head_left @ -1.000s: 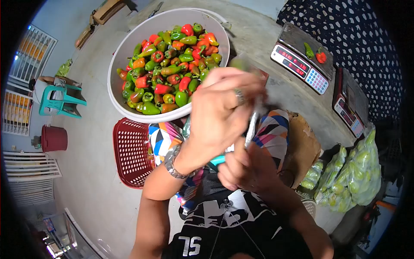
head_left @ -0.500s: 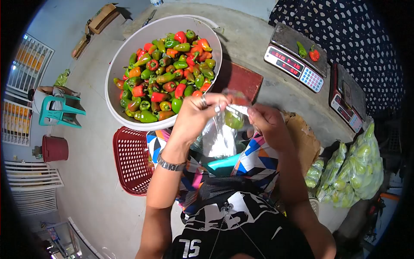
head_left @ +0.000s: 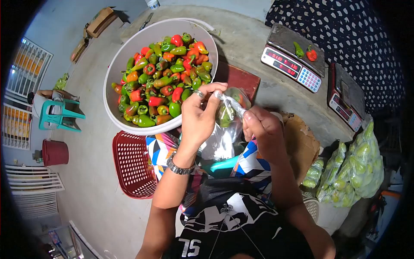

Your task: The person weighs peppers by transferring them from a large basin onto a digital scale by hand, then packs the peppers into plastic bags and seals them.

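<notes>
A clear plastic bag (head_left: 235, 102) hangs between my hands, with green and red peppers (head_left: 225, 115) showing through it. My left hand (head_left: 199, 114), wearing a ring, pinches one end of the bag's gathered top between thumb and finger. At the other end of that gathered strip, the fingers of my right hand (head_left: 264, 128) are closed on the plastic. Below the bag, more shiny clear plastic (head_left: 217, 144) lies over my lap, beside a teal edge (head_left: 222, 166). Just beyond my left hand stands a large white tub (head_left: 113, 82) full of red, green and orange peppers.
A digital scale (head_left: 290, 64) bears a green pepper and a red one; a second scale (head_left: 344, 108) stands beside it. Filled bags of green produce (head_left: 358, 172) sit at right, near brown cardboard (head_left: 297, 142). A red perforated basket (head_left: 133, 166) lies left of my legs.
My hands have moved slightly apart, stretching the gathered bag top into a longer slanting strip. My left hand has risen a little and my right wrist has turned. The view has shifted slightly.
</notes>
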{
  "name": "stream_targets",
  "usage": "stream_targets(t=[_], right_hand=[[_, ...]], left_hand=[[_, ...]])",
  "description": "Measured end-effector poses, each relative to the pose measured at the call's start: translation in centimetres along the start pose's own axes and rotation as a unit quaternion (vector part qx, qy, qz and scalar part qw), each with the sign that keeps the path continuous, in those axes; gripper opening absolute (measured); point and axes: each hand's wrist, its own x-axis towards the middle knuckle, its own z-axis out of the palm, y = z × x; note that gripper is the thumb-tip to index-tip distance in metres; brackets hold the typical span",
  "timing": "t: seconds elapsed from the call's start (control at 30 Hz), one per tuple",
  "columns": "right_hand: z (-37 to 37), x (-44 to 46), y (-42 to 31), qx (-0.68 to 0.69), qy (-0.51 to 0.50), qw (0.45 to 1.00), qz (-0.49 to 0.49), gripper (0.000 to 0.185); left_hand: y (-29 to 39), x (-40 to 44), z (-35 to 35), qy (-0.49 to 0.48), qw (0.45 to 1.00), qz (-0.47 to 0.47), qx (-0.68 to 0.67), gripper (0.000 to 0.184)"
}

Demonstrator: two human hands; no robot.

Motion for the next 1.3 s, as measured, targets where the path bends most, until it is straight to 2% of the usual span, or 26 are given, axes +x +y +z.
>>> stream_targets(t=[0.03, 0.07, 0.17, 0.27, 0.33, 0.4, 0.43, 0.5, 0.57, 0.63, 0.7, 0.77, 0.87, 0.93, 1.0, 1.07, 1.13, 1.17, 1.2, 1.23, 1.3], right_hand=[[-0.1, 0.1, -0.3, -0.010, -0.014, 1.000, 0.018, 0.032], [-0.5, 0.4, 0.3, -0.012, -0.025, 0.999, 0.017, 0.028], [-1.2, 0.7, -0.2, -0.128, 0.064, 0.988, 0.049, 0.022], [-2.0, 1.7, -1.1, -0.279, 0.077, 0.939, -0.183, 0.014], [-1.3, 2.4, -1.2, -0.301, 0.074, 0.909, -0.279, 0.014], [-0.8, 2.6, -1.7, -0.261, 0.003, 0.923, -0.282, 0.016], [-0.6, 2.4, -2.3, -0.209, -0.068, 0.947, -0.234, 0.017], [-0.5, 2.6, -2.1, -0.207, -0.143, 0.946, -0.203, 0.019], [-0.5, 4.1, -0.7, -0.311, -0.149, 0.906, -0.244, 0.019], [-0.6, 5.1, -0.9, -0.210, -0.244, 0.940, -0.116, 0.018], [-1.1, 6.2, 0.0, -0.106, -0.353, 0.929, -0.032, 0.018], [-1.6, 7.9, 2.8, -0.005, -0.477, 0.879, 0.002, 0.019], [-0.6, 8.6, 2.2, 0.069, -0.574, 0.812, 0.080, 0.026], [0.6, 9.0, 2.9, 0.082, -0.630, 0.771, 0.055, 0.026], [0.7, 6.8, 3.5, 0.106, -0.464, 0.872, 0.116, 0.016], [1.6, 4.6, 4.3, 0.226, -0.405, 0.873, 0.151, 0.017], [5.7, 3.2, 5.3, 0.440, -0.448, 0.760, 0.164, 0.022], [8.0, 2.7, 5.7, 0.538, -0.461, 0.686, 0.167, 0.025], [9.8, 1.9, 6.2, 0.630, -0.464, 0.599, 0.170, 0.028], [10.6, 1.2, 6.3, 0.711, -0.460, 0.504, 0.168, 0.031], [9.1, -1.0, 5.0, 0.650, -0.432, 0.612, 0.129, 0.038]], left_hand=[[0.1, 0.1, 0.1, -0.002, 0.999, 0.045, -0.030, 0.014], [0.4, 0.2, -0.2, -0.044, 0.996, 0.051, -0.051, 0.014], [0.9, 0.3, -1.0, -0.102, 0.992, 0.055, -0.056, 0.013], [0.7, 0.3, -1.6, -0.136, 0.987, 0.039, -0.075, 0.009], [0.9, 0.3, -1.6, -0.149, 0.984, 0.044, -0.083, 0.009], [0.9, 0.1, -1.7, -0.154, 0.984, 0.055, -0.077, 0.009], [0.7, 0.1, -1.8, -0.151, 0.984, 0.074, -0.056, 0.010], [0.3, -0.1, -1.8, -0.144, 0.983, 0.111, -0.014, 0.011], [0.2, -1.0, -2.2, -0.124, 0.988, 0.091, -0.026, 0.011], [0.3, -1.4, -2.8, -0.134, 0.985, 0.095, -0.046, 0.011], [1.5, -1.8, -3.5, -0.198, 0.972, 0.126, -0.028, 0.010], [3.6, -2.0, -3.7, -0.281, 0.943, 0.181, 0.002, 0.010], [5.1, -2.6, -3.6, -0.367, 0.913, 0.178, 0.023, 0.007], [5.9, -2.5, -3.6, -0.420, 0.889, 0.179, 0.041, 0.007], [6.8, -2.1, -3.7, -0.410, 0.897, 0.162, 0.035, 0.007], [8.2, -1.3, -3.3, -0.363, 0.918, 0.150, 0.060, 0.007], [7.3, 0.2, -2.7, -0.280, 0.945, 0.143, 0.087, 0.011], [6.7, 1.0, -2.5, -0.231, 0.961, 0.121, 0.093, 0.011], [5.3, 1.9, -2.8, -0.233, 0.966, 0.105, 0.031, 0.010], [4.6, 1.9, -3.2, -0.218, 0.975, 0.015, -0.033, 0.010], [4.5, 2.7, -4.9, -0.258, 0.951, 0.119, 0.117, 0.013]])
